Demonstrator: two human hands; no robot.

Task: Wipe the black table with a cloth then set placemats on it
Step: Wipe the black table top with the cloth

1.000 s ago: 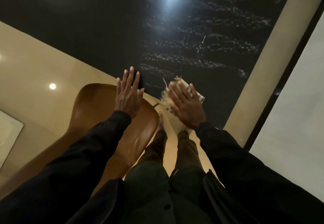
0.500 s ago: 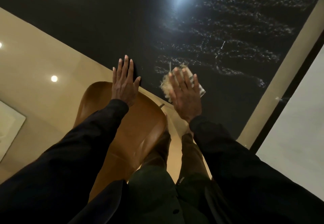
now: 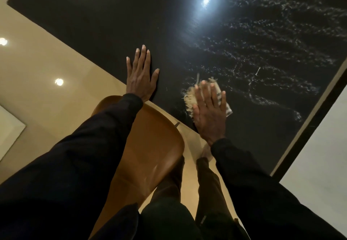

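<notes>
The glossy black table (image 3: 116, 23) fills the upper part of the head view, with streaks of white droplets across its right half. My right hand (image 3: 209, 110) lies flat, fingers straight, pressing a pale fringed cloth (image 3: 188, 98) onto the table close to its near edge. The cloth shows at the left of the hand and under the fingertips. My left hand (image 3: 140, 76) rests flat on the table edge, fingers straight and together, thumb spread, holding nothing. No placemats are in view.
A brown moulded chair (image 3: 150, 145) stands pushed against the table's near edge, under my left forearm. Beige glossy floor (image 3: 47, 61) lies to the left. A dark strip and a white surface (image 3: 319, 155) border the table on the right.
My right hand has slid the cloth forward from the near edge, farther onto the table. The left hand stays planted on the edge. The view has tilted to show more table.
</notes>
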